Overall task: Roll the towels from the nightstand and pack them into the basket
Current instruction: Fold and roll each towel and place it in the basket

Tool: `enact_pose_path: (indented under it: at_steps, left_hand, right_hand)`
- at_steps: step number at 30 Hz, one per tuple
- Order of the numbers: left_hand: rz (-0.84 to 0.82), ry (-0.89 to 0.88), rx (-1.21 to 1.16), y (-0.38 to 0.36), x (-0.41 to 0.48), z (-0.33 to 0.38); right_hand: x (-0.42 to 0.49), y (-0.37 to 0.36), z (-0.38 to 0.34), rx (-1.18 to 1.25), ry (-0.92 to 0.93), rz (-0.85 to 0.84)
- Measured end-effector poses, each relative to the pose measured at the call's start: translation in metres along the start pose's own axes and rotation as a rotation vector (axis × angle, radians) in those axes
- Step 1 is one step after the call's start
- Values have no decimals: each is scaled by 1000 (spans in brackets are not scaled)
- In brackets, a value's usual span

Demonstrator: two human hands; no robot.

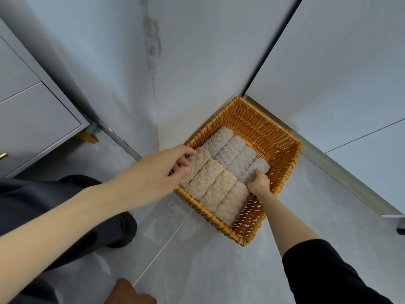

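- Now left hand (162, 170) pinches the end of the beige fluffy rolled towel (198, 164), at its three o'clock.
- Curled right hand (259, 183) grips grey rolled towel (260, 166), twelve o'clock, inside orange wicker basket (274, 137).

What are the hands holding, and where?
The right hand grips the rightmost grey towel by its near end; the left hand holds the leftmost beige towel by its outer side.

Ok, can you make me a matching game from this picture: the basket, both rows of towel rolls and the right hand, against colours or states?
Things:
1. basket
2. near row of towel rolls
3. far row of towel rolls
4. right hand

Match with:
a. grey
b. grips the end of a roll
c. orange wicker
d. beige

Pairs: 1-c, 2-d, 3-a, 4-b.
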State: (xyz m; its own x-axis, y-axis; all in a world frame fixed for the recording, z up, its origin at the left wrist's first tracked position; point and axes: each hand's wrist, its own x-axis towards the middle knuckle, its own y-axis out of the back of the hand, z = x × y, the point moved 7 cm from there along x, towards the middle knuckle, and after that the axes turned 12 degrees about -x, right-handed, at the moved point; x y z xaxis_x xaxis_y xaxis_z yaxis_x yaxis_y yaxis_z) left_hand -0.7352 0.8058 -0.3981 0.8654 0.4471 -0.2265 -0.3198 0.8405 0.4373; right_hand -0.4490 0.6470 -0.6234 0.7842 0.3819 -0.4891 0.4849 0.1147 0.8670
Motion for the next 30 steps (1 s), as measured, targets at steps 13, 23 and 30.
enact_pose_path:
  at_steps: [13,23,30]
  left_hand:
    - [24,14,-20,18,-20,16]
    - [188,4,-76,68,-61,30]
    - [414,-19,-131,141,-118,31]
  right_hand:
    - [-75,67,-57,461,218,190]
    - [-224,111,-164,427,708,-21]
    - [-317,132,-247,420,959,-93]
